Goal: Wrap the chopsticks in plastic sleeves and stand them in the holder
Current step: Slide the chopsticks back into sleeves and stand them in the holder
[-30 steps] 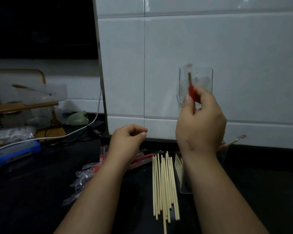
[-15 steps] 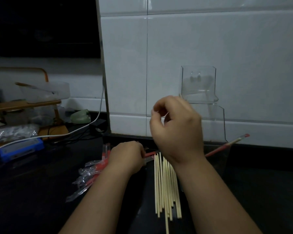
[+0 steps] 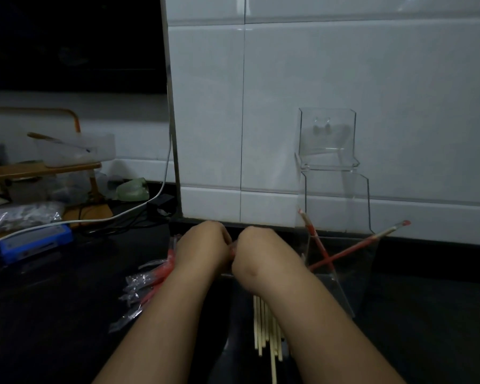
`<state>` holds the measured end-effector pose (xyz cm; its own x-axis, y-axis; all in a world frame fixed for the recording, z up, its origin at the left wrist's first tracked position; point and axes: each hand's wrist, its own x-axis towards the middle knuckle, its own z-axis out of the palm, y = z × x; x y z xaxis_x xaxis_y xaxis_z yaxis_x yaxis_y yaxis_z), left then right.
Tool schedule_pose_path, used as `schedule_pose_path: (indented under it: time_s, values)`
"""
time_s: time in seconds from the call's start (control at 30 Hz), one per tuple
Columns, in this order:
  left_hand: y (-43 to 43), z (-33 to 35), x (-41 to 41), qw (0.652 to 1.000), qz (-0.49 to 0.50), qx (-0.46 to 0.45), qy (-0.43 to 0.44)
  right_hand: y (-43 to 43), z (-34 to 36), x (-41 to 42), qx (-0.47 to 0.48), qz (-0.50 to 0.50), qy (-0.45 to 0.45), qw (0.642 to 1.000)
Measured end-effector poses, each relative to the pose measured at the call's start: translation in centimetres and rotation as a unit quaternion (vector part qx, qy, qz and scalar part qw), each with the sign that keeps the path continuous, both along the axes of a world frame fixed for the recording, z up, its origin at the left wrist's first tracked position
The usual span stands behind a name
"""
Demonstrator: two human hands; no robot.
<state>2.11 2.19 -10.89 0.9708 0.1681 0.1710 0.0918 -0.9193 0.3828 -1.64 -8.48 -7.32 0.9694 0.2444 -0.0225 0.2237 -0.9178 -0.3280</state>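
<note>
My left hand and my right hand are low on the dark counter, knuckles almost touching. The left hand's fingers curl round a red plastic sleeve, of which only a sliver shows between the hands. My right hand's fingers are hidden behind its back. Bare wooden chopsticks lie under my right forearm. A pile of red-and-clear sleeves lies left of my left wrist. The clear acrylic holder stands to the right with two wrapped chopsticks leaning crossed inside.
The white tiled wall rises right behind the holder. At the left are a blue box, a white cable, a wooden rack with containers, and a crinkled plastic bag.
My right hand let go of a wrapped chopstick in the holder, then dropped from wall height to the counter beside my left hand. My left hand lowered onto the sleeves.
</note>
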Motion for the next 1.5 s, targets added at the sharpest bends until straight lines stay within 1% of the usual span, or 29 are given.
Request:
schedule_pose_path:
  time_s: [0.07,0.17,0.37,0.6,0.77,0.9,1.2,1.5]
  values:
    - [0.3,-0.1,0.1,0.999,0.022,-0.026,-0.025,0.4,-1.0,0.4,-0.025,-0.004,0.038,0.999]
    - [0.4,-0.5,0.0,0.997,0.048,-0.046,-0.05,0.7,-1.9,1.0,-0.058,0.002,0.067,0.996]
    - [0.5,-0.9,0.5,0.995,0.056,-0.044,-0.073,0.7,-3.1,2.2,-0.058,-0.029,0.088,0.994]
    - [0.4,-1.1,0.6,0.994,0.063,-0.046,-0.082,0.5,-3.6,3.0,-0.038,-0.05,0.067,0.996]
    - [0.4,-1.2,0.6,0.993,0.062,-0.056,-0.081,0.3,-4.0,2.9,-0.012,-0.047,0.035,0.998]
    - [0.3,-1.1,0.6,0.993,0.064,-0.061,-0.084,0.4,-4.2,3.0,-0.004,-0.054,0.041,0.998]
    - [0.3,-1.1,0.6,0.992,0.069,-0.058,-0.088,0.4,-4.6,2.9,0.015,-0.048,0.016,0.999]
    - [0.4,-1.2,0.5,0.992,0.069,-0.066,-0.087,0.5,-4.7,3.0,0.006,-0.045,0.02,0.999]
